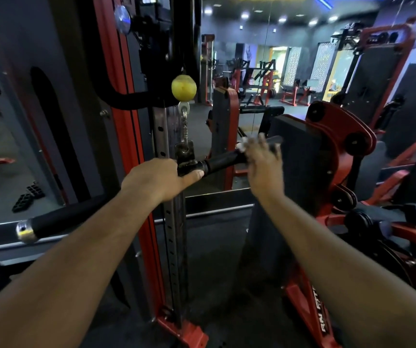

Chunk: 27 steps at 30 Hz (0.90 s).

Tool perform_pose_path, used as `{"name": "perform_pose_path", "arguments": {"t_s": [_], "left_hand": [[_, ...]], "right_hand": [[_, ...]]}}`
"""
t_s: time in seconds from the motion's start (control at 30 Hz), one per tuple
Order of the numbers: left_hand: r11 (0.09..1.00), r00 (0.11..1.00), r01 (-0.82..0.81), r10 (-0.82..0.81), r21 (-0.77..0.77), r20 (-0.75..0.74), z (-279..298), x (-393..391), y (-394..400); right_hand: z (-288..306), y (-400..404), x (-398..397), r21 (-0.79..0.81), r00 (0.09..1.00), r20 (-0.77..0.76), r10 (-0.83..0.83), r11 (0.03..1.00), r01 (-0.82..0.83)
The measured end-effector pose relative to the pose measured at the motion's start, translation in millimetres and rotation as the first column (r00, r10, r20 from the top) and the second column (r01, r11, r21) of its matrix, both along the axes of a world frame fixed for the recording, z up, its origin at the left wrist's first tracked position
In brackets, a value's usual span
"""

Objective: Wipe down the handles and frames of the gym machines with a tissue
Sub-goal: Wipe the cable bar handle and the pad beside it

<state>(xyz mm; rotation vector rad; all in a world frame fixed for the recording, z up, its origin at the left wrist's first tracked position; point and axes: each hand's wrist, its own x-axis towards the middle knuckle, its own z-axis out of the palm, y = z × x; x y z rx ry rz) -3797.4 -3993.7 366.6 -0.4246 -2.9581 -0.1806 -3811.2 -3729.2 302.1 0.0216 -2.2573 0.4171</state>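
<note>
Black rubber covers the bar (223,160), which hangs level from a clip and chain under a yellow ball (184,87) on the red frame (116,71). My left hand (160,178) grips the bar's middle by the swivel, thumb lying along it. My right hand (264,162) is blurred on the right grip, fingers curled over a white tissue (242,144) that peeps out above the knuckles; I can't make out its shape. The bar's left grip (58,222) runs behind my left forearm, its chrome cap showing.
</note>
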Motion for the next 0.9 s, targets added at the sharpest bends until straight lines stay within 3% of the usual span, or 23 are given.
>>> {"name": "perform_pose_path", "arguments": {"t_s": [0.07,0.13,0.23,0.37,0.43,0.53,0.63,0.7,0.77,0.83,0.9], "left_hand": [[1.0,1.0,0.007,-0.007,0.019,0.001,0,0,1],[0.999,1.0,0.011,-0.012,0.043,0.012,0,1,2],[0.998,0.999,0.023,-0.025,0.058,0.03,-1,2,-1],[0.997,0.998,0.041,-0.045,0.07,0.053,0,3,0],[0.996,0.997,0.042,-0.047,0.074,0.059,0,2,2],[0.997,0.998,0.031,-0.036,0.073,0.057,0,2,3],[0.997,0.997,0.033,-0.038,0.072,0.071,2,3,1],[0.997,0.996,0.038,-0.043,0.066,0.075,3,4,0],[0.999,0.997,0.031,-0.034,0.042,0.063,4,6,1],[0.999,0.998,0.026,-0.028,0.019,0.062,5,6,3],[0.999,0.998,0.024,-0.026,0.021,0.059,5,6,6]], "right_hand": [[-13,-40,12,0.079,0.985,-0.019,0.173,0.982,-0.171],[-23,-50,16,0.209,0.968,-0.042,0.248,0.95,-0.234],[-17,-18,9,0.402,0.989,-0.101,0.111,0.914,-0.062],[-6,28,0,0.15,0.988,-0.061,-0.14,0.978,0.147],[-9,10,5,0.111,0.995,-0.081,-0.064,0.991,0.073],[-21,-37,20,0.267,0.984,-0.1,0.15,0.956,-0.119],[-22,-31,19,0.396,0.983,-0.124,0.133,0.915,-0.074],[-20,-6,13,0.344,0.995,-0.102,0.008,0.939,0.028],[-16,13,11,0.175,0.996,-0.045,-0.08,0.981,0.087],[-11,2,14,0.073,0.999,-0.016,-0.052,0.996,0.053],[-9,-28,19,0.088,0.996,-0.008,0.093,0.992,-0.092]]}}
